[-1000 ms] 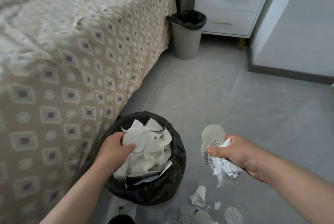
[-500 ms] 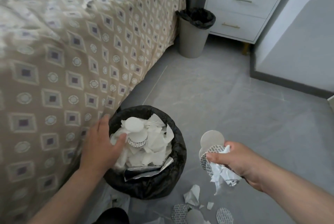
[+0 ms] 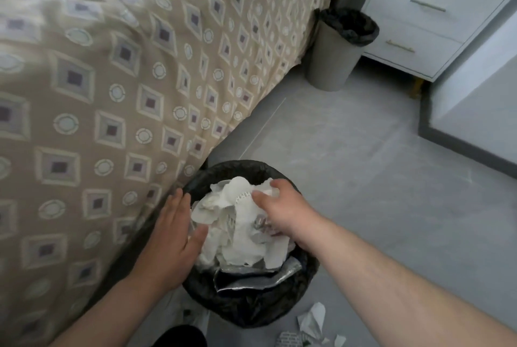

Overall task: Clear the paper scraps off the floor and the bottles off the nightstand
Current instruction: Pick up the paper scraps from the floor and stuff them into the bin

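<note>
The bed (image 3: 112, 94) fills my left side, its patterned cover hanging down to the bin. My left hand (image 3: 167, 234) lies flat against the near-left rim of the black-lined bin (image 3: 251, 307). Its fingers are straight and hold nothing, and the thumb touches the edge of the paper heap (image 3: 240, 234). That heap stands well above the rim, and this is my main worry: anything added on top has no wall to keep it in.

My right hand (image 3: 282, 209) is over the far side of the heap. Thumb and fingers are curled down onto it with white paper pinched between them. If I let go there without pressing the pile down, I expect pieces to slide off toward the floor (image 3: 363, 178). If I push too hard on one side, the light bin could tip or its liner could slip off the rim.

Just right of the bin's base, loose scraps (image 3: 312, 318) lie on the tiles, easy to overlook or kick. Farther back a second bin (image 3: 330, 66) stands beside the nightstand (image 3: 425, 30). What sits on top of the nightstand is too blurred for me to make out any bottles.
</note>
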Tool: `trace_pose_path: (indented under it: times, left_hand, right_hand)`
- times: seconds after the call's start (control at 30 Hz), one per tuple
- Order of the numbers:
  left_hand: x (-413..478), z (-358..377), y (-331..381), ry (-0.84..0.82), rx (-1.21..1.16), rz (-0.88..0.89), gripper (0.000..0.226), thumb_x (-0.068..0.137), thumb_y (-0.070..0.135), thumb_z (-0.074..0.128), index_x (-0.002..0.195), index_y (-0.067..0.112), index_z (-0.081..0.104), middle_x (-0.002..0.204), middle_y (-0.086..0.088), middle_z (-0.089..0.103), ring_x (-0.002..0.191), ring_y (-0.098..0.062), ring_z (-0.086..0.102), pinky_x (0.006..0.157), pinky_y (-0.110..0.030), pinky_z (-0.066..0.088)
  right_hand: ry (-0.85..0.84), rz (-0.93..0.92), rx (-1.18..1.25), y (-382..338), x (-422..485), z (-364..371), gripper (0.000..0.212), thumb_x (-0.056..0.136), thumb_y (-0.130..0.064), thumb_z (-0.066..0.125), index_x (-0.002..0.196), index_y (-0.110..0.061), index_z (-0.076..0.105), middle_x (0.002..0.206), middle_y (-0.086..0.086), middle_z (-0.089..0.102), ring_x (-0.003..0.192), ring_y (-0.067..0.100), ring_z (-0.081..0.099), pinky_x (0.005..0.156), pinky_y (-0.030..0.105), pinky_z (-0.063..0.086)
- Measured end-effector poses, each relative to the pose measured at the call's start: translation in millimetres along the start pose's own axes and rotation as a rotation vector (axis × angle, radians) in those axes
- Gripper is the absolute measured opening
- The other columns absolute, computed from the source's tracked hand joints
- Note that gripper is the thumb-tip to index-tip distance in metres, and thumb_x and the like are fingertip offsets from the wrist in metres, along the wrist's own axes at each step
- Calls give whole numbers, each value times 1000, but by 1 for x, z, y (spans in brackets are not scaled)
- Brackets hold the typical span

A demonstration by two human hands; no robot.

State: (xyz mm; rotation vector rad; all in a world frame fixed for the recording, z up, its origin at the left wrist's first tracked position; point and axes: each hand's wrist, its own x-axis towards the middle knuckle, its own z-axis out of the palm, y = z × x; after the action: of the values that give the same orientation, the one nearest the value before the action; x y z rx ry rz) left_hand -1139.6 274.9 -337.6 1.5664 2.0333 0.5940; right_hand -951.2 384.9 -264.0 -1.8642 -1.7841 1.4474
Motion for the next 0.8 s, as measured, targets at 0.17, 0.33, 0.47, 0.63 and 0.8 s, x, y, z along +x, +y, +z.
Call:
trace_pose_path:
  times: [0.17,0.33,0.47,0.63,0.8]
  left_hand:
    - [-2,0,-5,-4,-14,36,98,72,82,-1,150,22,-4,152,15,-21,136,7,-25,112,-18,-10]
    - [-2,0,-6,-8,-29,65,104,68,86,-5,150,22,-4,152,13,-22,133,11,-29,107,-10,-16]
    - [-3,1,-5,7,-26,87,104,68,87,-3,150,23,-3,152,14,-21,133,12,-28,105,-7,-17]
    - [-4,-5,-2,-1,-8,106,94,74,80,13,151,26,0,157,9,-15,139,3,-24,114,-24,-7]
    - [-6,-35,52,76,-13,290,85,79,67,29,149,19,20,159,-2,8,146,-12,0,117,-37,6]
  right_hand:
    - [99,-228,-464,13,-1,-21,48,96,-43,40,141,-26,39,144,4,44,128,23,47,104,35,40]
    - [-110,-177,-592,25,-11,11,78,87,-59,52,150,-40,10,162,-4,4,143,23,27,115,39,27]
    - [-191,-42,-526,37,8,49,103,77,-58,66,150,-38,-4,161,3,-9,148,30,9,118,43,21]
    - [-221,-40,-603,38,4,48,111,74,-59,68,149,-38,-12,159,4,-18,147,36,7,117,45,24]
    - [-168,-169,-583,18,-33,-4,120,70,-58,73,147,-39,-17,159,3,-22,144,30,25,111,39,33]
